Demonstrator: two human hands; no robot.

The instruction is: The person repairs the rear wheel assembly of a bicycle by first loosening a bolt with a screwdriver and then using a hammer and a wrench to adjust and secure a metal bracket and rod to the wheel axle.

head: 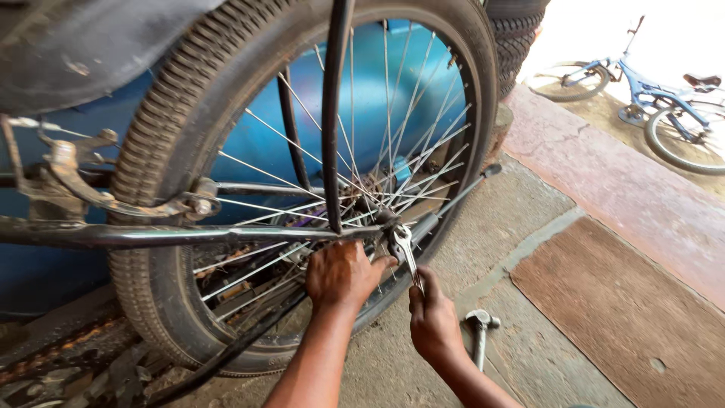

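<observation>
Spanner (405, 253) is sitting just below the centre of the frame, its open jaw fitted at the axle nut of the rear bicycle wheel (302, 189), where the spokes are meeting the hub. The right hand (434, 321) is closing tight around the spanner's lower handle, while the left hand (341, 273) is pressing curled against the hub area beside it; whether those fingers are gripping a part cannot be told. By the look of it, the nut is being turned at this moment, and the turning is calling for a steady pull on the handle with the wheel braced. Around the hub, the dark frame stays (189, 234) are running left across the frame, and a worn tyre is filling the upper left. On the concrete floor (529, 347) near the right wrist, a hammer (480, 332) is lying. Farther out, in the upper right corner, a blue bicycle (657, 98) is standing in bright light.
</observation>
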